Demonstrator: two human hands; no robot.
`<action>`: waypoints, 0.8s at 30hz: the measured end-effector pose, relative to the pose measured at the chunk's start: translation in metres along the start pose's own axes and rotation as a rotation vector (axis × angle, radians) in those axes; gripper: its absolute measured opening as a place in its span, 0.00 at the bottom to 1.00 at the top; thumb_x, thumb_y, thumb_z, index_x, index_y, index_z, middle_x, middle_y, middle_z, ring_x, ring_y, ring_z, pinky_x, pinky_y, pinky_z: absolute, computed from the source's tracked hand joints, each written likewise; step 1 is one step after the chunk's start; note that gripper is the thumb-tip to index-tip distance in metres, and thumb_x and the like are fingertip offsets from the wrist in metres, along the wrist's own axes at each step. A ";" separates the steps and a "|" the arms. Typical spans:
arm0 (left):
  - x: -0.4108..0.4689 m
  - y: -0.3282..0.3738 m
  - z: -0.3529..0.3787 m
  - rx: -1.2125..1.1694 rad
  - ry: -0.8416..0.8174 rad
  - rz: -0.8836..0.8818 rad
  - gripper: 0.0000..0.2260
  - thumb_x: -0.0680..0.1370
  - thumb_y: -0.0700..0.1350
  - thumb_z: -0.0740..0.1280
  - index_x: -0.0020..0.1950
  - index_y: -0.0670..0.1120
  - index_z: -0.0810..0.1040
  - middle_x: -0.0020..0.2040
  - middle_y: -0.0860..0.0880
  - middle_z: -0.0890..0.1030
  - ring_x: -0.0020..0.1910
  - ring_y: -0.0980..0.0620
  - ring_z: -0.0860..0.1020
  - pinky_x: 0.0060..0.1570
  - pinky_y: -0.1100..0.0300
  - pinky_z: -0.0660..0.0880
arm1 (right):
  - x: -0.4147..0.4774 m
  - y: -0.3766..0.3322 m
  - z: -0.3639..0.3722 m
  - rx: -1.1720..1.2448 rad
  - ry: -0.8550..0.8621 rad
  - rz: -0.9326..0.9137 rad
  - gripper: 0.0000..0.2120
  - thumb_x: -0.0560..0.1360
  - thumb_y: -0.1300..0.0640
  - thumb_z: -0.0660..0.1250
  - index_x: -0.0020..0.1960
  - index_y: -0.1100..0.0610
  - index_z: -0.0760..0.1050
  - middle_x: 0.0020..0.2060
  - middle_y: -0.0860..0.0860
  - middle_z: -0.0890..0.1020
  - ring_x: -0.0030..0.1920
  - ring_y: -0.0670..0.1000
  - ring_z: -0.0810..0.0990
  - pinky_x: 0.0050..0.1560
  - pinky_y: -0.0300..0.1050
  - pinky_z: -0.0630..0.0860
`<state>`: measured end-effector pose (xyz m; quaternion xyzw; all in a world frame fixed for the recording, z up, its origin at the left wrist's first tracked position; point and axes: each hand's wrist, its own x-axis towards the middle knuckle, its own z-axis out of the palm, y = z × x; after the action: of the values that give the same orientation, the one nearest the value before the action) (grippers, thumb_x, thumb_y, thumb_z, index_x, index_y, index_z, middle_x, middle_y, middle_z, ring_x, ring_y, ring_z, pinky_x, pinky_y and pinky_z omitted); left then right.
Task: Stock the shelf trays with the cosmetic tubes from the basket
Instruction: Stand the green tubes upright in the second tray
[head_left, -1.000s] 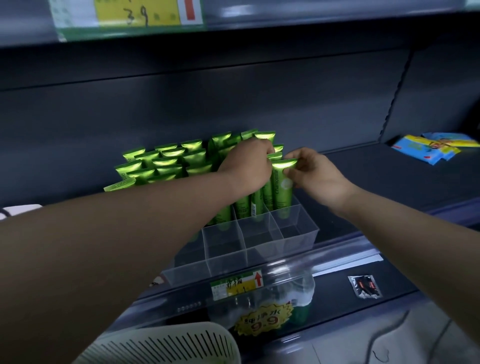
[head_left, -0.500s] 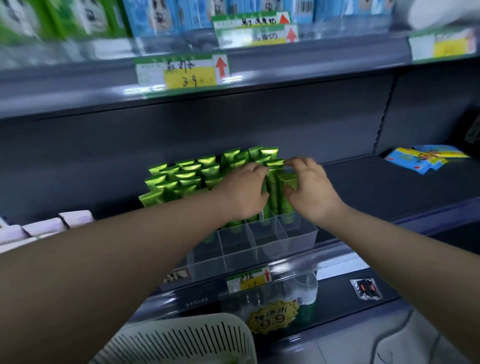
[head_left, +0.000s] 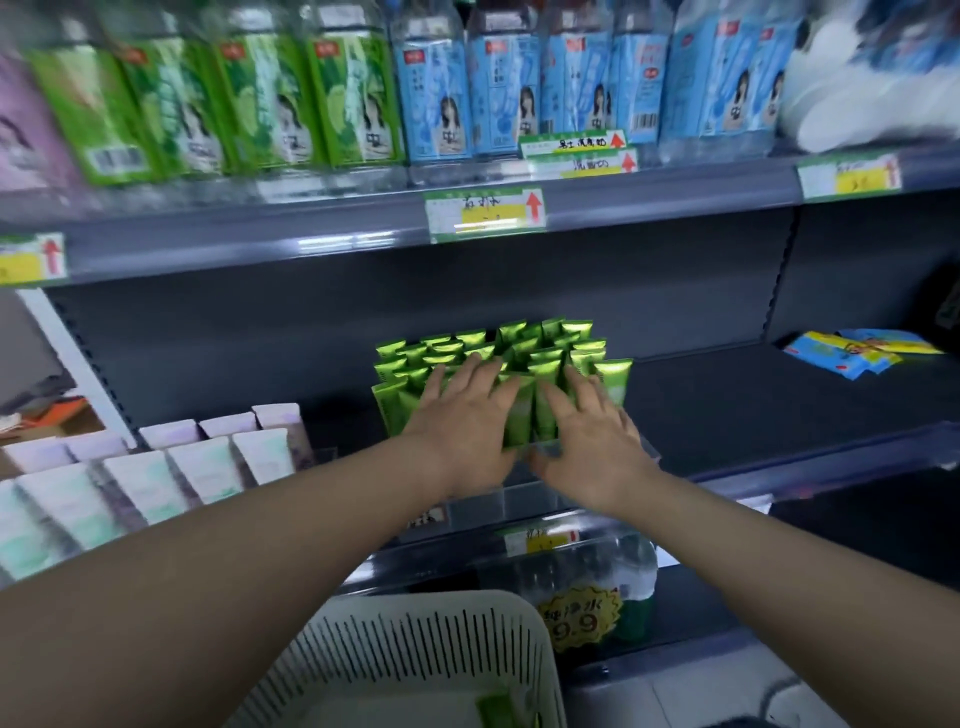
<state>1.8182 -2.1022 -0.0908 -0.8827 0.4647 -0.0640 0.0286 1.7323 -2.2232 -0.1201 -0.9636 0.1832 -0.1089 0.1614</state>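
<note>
Head view: the green cosmetic tubes (head_left: 519, 358) stand upright with crimped ends up, packed in rows in a clear tray (head_left: 524, 501) on the dark middle shelf (head_left: 753, 410). Both hands reach to the front of this block. The left hand (head_left: 457, 431) lies flat against the front tubes, its fingers (head_left: 483, 379) straight and spread — gripping nothing. The right hand (head_left: 597, 441) is just beside it, its fingers (head_left: 579, 387) likewise straight and fanned, resting on the tubes at the right front. An end tube (head_left: 615, 379) stands just past its fingertips.

At the bottom edge sits the white slotted basket (head_left: 415, 649) with a loose green tube (head_left: 498, 709) lying in it — blurred. Pale tubes (head_left: 208, 467) stand on the shelf to the left of the tray. The shelf above carries green bottles (head_left: 260, 104) and blue bottles (head_left: 493, 93), with a price tag (head_left: 485, 213) on its front edge. Blue and yellow packets (head_left: 852, 353) lie well apart from the tray, to the right.
</note>
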 end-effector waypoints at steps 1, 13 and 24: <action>-0.009 -0.002 0.000 0.000 0.002 -0.007 0.36 0.77 0.56 0.61 0.77 0.50 0.45 0.78 0.49 0.42 0.76 0.48 0.39 0.74 0.45 0.37 | -0.005 -0.006 0.002 -0.004 -0.002 -0.015 0.38 0.75 0.44 0.62 0.76 0.46 0.43 0.76 0.48 0.40 0.76 0.54 0.38 0.75 0.58 0.45; -0.106 -0.033 0.017 -0.003 -0.005 -0.117 0.36 0.77 0.58 0.59 0.77 0.50 0.42 0.78 0.49 0.41 0.76 0.48 0.38 0.74 0.45 0.39 | -0.063 -0.072 0.037 -0.014 -0.079 -0.163 0.39 0.75 0.43 0.61 0.77 0.48 0.41 0.76 0.49 0.39 0.76 0.52 0.37 0.74 0.52 0.41; -0.178 -0.048 0.077 -0.086 -0.103 -0.197 0.40 0.75 0.58 0.63 0.77 0.47 0.43 0.78 0.47 0.43 0.77 0.47 0.41 0.75 0.47 0.43 | -0.102 -0.091 0.104 -0.022 -0.236 -0.198 0.41 0.74 0.42 0.63 0.77 0.49 0.42 0.76 0.49 0.39 0.76 0.53 0.39 0.76 0.54 0.47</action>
<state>1.7680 -1.9287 -0.1770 -0.9266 0.3759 -0.0011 0.0083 1.6963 -2.0753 -0.1994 -0.9848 0.0680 -0.0080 0.1597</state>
